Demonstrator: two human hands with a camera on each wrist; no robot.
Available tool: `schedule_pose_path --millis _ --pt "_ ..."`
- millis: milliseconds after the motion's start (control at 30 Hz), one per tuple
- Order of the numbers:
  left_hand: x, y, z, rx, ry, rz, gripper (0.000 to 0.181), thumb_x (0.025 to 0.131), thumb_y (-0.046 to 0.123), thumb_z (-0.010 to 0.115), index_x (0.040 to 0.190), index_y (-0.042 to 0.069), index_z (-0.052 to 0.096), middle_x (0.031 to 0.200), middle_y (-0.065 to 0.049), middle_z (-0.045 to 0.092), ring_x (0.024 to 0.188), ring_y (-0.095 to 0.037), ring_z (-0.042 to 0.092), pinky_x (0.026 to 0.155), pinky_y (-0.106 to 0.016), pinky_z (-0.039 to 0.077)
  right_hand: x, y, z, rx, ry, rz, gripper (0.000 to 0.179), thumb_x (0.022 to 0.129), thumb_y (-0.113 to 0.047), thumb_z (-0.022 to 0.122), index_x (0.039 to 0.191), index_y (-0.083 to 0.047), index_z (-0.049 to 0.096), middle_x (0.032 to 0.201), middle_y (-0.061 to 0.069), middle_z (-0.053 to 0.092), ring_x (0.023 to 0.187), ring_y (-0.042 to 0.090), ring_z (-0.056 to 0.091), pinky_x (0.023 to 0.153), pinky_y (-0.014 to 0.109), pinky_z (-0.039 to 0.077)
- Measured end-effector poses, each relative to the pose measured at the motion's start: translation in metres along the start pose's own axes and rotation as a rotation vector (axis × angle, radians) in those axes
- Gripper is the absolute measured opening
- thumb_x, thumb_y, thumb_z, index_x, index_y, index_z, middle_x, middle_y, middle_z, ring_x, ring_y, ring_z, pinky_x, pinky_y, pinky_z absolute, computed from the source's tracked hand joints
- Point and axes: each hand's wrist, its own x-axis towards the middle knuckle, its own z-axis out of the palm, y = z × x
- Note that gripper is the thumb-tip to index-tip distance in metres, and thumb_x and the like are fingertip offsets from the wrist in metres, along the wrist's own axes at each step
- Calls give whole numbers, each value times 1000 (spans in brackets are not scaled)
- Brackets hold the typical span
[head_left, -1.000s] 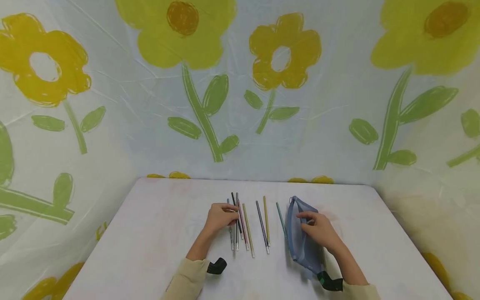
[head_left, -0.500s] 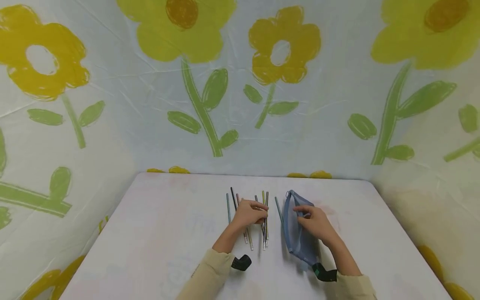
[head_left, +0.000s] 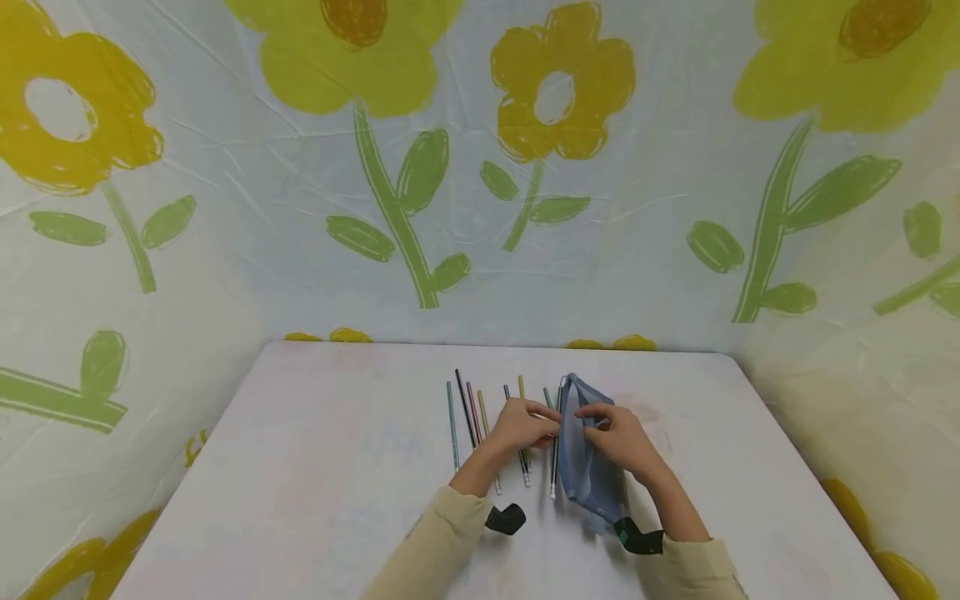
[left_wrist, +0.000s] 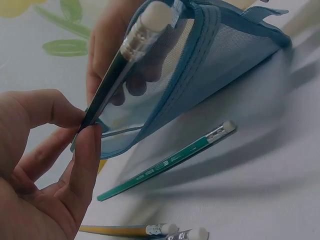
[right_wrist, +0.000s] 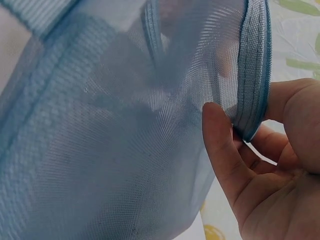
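Observation:
My left hand (head_left: pixel 522 427) pinches a dark pencil (left_wrist: pixel 111 82) between thumb and fingers, its white eraser end pointing up toward the wrist camera. The pencil is right beside the mouth of a blue mesh zip pouch (head_left: pixel 602 479), overlapping the mouth in the left wrist view. With thumb and fingers my right hand (right_wrist: pixel 280 165) grips the zippered edge of the pouch, and the mouth gapes. Below the pouch in the left wrist view lies a green pencil (left_wrist: pixel 165 167) with a white eraser. Nearer are a yellow pencil (left_wrist: pixel 120 230) and another eraser tip.
On the white table (head_left: pixel 300 475), left of the pouch, lie several pencils, among them a teal pencil (head_left: pixel 452 425) and a black pencil (head_left: pixel 465 400); my left arm partly covers them. A cloth with printed flowers (head_left: pixel 555 250) hangs behind the table.
My left hand has moved right, from the pencils on the left to the pouch's mouth, carrying the dark pencil. My right hand keeps its grip on the pouch.

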Motion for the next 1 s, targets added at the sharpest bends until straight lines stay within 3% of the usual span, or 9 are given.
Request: schedule_pose_path --millis 367,567,667,833,1000 --pt "5 -3 9 28 6 9 13 77 -1 73 86 7 78 69 -4 69 54 -13 64 54 -29 55 -3 1 0 39 20 0 20 86 1 61 106 2 63 103 16 60 67 20 61 58 32 52" --pt "7 0 10 1 3 25 13 76 0 74 85 8 78 69 -5 69 54 -13 64 54 -29 56 -4 0 2 -22 60 -32 19 85 2 63 104 -1 66 101 14 63 76 21 58 61 32 49" --pt "9 1 10 0 12 18 12 76 0 74 85 8 78 69 -5 68 55 -13 64 55 -30 56 -6 0 2 -36 74 -45 22 85 4 62 106 0 67 106 15 65 85 24 57 66 33 49" --pt "12 -1 10 37 29 15 11 77 1 74 85 8 78 67 -4 68 54 -13 63 55 -31 56 -6 5 4 35 80 -7 35 84 4 59 118 0 66 121 19 61 104 31 58 78 37 50" --pt "12 0 13 100 63 40 10 75 4 76 84 9 78 60 -1 66 51 -11 60 51 -28 51 -7 7 9 121 81 33 40 85 4 57 125 2 63 127 20 58 106 30 57 80 35 51"
